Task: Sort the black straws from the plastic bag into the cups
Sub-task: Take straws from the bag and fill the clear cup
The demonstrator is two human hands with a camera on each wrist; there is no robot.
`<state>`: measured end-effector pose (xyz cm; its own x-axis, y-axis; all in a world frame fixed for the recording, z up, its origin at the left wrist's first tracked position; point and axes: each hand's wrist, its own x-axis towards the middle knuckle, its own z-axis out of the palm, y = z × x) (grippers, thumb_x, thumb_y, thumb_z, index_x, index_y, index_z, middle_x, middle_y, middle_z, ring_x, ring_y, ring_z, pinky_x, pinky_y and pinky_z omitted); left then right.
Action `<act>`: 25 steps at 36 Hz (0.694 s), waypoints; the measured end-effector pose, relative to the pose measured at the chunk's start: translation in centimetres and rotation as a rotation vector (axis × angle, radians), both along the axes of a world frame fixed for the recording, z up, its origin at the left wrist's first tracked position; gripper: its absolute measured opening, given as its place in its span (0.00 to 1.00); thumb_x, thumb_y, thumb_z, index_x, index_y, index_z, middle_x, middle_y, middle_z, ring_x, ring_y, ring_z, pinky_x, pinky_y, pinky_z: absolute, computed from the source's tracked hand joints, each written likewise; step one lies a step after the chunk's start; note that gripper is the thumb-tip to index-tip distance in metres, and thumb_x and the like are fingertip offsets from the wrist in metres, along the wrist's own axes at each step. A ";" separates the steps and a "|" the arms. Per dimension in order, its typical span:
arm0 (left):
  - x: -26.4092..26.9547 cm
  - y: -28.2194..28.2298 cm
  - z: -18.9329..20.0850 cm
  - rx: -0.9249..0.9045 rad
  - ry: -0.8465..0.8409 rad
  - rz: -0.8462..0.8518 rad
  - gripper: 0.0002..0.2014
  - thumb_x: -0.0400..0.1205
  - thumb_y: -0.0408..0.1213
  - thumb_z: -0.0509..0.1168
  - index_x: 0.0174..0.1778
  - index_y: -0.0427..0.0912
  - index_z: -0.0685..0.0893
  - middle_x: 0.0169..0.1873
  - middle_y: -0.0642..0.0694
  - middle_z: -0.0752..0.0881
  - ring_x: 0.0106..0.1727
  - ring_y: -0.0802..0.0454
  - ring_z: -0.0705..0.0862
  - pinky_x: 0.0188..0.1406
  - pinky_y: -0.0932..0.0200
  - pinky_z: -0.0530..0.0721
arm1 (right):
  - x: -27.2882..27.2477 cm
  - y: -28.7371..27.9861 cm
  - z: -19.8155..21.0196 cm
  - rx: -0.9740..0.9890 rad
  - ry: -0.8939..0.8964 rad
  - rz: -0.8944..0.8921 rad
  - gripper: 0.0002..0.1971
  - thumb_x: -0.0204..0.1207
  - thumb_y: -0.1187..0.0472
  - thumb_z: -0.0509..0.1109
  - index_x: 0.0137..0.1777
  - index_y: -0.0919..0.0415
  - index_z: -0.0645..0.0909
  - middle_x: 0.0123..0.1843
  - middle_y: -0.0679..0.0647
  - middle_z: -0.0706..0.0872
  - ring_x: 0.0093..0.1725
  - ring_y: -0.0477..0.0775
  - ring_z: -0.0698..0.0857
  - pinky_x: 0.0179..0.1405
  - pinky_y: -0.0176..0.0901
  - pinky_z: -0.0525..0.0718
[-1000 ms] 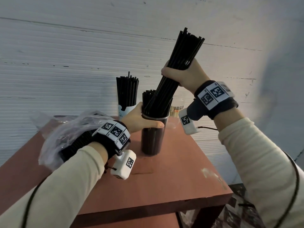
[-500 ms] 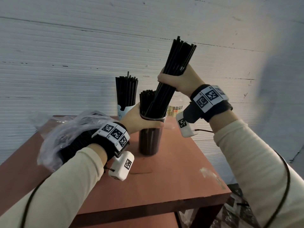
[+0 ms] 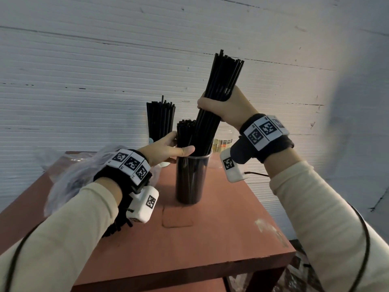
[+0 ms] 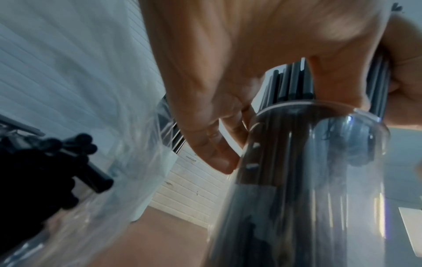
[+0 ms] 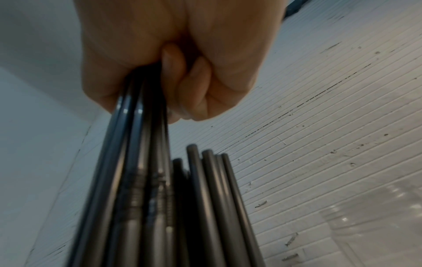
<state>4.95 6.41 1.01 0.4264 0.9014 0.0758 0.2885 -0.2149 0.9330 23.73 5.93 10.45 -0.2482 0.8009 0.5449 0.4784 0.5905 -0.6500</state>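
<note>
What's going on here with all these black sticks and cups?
A person is loading black drinking straws into cups. Their right hand grips a bundle of straws, its lower ends already inside a clear cup on the red table. The left hand steadies the straws at that cup's rim. Another cup of straws stands behind; a plastic bag lies left.

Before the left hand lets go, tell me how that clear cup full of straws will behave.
The clear cup looks tall and narrow, so probably tippy. The bundle of straws leans right from its rim, gripped by the right hand, likely levering it over. The left hand seems to steady it at the rim.
</note>
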 end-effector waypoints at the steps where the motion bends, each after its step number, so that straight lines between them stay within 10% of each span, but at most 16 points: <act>1: 0.0 0.0 0.0 -0.006 0.003 -0.002 0.44 0.61 0.59 0.77 0.74 0.52 0.72 0.62 0.51 0.85 0.62 0.51 0.86 0.68 0.41 0.81 | -0.1 0.0 0.0 0.002 -0.006 0.001 0.15 0.74 0.62 0.73 0.44 0.77 0.79 0.35 0.58 0.80 0.31 0.47 0.80 0.27 0.34 0.76; 7: 0.3 -0.2 0.0 -0.015 0.036 -0.014 0.40 0.70 0.51 0.73 0.78 0.51 0.66 0.68 0.51 0.81 0.66 0.55 0.83 0.69 0.51 0.80 | -0.2 0.1 -0.3 0.016 -0.010 0.004 0.17 0.73 0.60 0.73 0.45 0.79 0.79 0.40 0.70 0.83 0.37 0.54 0.83 0.39 0.48 0.84; 18: 0.6 -0.2 -0.3 -0.102 -0.038 0.016 0.43 0.63 0.43 0.70 0.77 0.49 0.67 0.65 0.48 0.80 0.64 0.55 0.80 0.54 0.58 0.78 | -0.5 0.6 -1.1 -0.044 -0.060 -0.006 0.12 0.74 0.60 0.74 0.39 0.70 0.80 0.31 0.53 0.79 0.30 0.44 0.79 0.29 0.31 0.77; 25: 0.9 -0.4 0.1 -0.056 0.052 0.047 0.39 0.62 0.47 0.65 0.74 0.48 0.72 0.65 0.41 0.80 0.68 0.47 0.77 0.72 0.47 0.74 | -0.7 0.2 -1.5 -0.062 -0.030 0.006 0.14 0.74 0.62 0.73 0.37 0.74 0.78 0.33 0.57 0.77 0.31 0.48 0.78 0.29 0.33 0.76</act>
